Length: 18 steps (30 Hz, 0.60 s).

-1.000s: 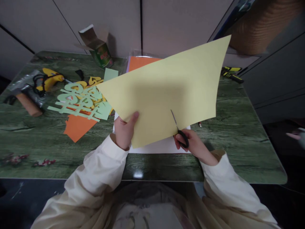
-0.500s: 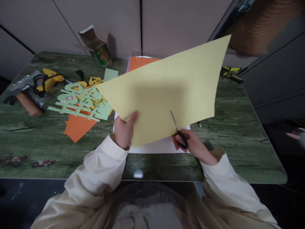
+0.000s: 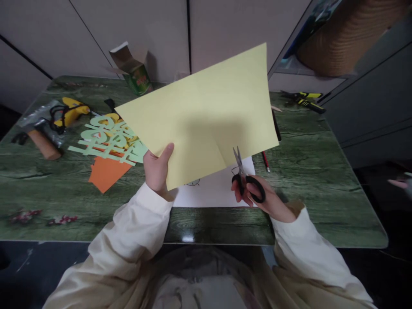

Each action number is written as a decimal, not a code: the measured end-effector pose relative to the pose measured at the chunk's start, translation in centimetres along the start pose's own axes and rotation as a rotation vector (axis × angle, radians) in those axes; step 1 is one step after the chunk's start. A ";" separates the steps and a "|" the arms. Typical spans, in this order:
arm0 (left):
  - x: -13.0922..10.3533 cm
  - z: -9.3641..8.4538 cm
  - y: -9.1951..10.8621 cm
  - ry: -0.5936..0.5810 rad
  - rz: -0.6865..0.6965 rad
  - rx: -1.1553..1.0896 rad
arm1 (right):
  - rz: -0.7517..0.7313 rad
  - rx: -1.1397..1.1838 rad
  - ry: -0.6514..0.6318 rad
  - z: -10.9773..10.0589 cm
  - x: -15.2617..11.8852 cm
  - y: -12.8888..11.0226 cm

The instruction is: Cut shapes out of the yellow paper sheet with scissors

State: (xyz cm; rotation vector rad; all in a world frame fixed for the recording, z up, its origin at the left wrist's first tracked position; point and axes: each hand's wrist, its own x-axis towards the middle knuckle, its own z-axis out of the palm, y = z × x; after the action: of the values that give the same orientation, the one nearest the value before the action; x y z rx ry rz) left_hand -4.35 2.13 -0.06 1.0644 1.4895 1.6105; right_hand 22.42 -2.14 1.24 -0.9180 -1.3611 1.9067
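A large sheet of yellow paper [image 3: 199, 111] is pinched at its lower left corner by my left hand [image 3: 157, 166], thumb on top. It is held tilted above the table, and a straight slit runs up into it from the lower edge. My right hand [image 3: 257, 193] holds black-handled scissors [image 3: 240, 161], their blades slightly apart near that lower edge and right of the slit. Below lies white paper [image 3: 206, 195] with dark drawn lines, partly hidden by the yellow sheet.
Left on the green table [image 3: 322, 189] lie green paper cutouts [image 3: 96, 135], an orange paper piece [image 3: 109, 171], a yellow glue gun [image 3: 72, 112] and a hammer [image 3: 43, 143]. An opened box [image 3: 138, 77] stands behind. At right are a pencil [image 3: 265, 162] and yellow-black cutters [image 3: 305, 101].
The yellow sheet has shifted left, off the scissors, and the slit now shows. The scissor blades have parted. More of the white paper and the pencil is visible.
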 end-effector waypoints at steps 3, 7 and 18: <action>-0.1 0.0 -0.1 -0.041 -0.039 -0.030 | 0.040 0.007 -0.050 -0.1 0.1 0.2; -0.3 -0.1 -0.1 -0.036 -0.042 -0.010 | 0.085 -0.030 -0.071 -0.2 0.5 0.7; -1.1 0.2 1.3 -0.027 -0.073 0.014 | 0.091 -0.072 -0.117 -0.1 0.7 0.6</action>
State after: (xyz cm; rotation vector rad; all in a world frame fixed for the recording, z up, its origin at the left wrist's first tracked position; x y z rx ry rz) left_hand -3.69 1.11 1.07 1.0240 1.5064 1.5314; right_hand 22.06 -1.74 0.50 -0.9299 -1.4876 2.0197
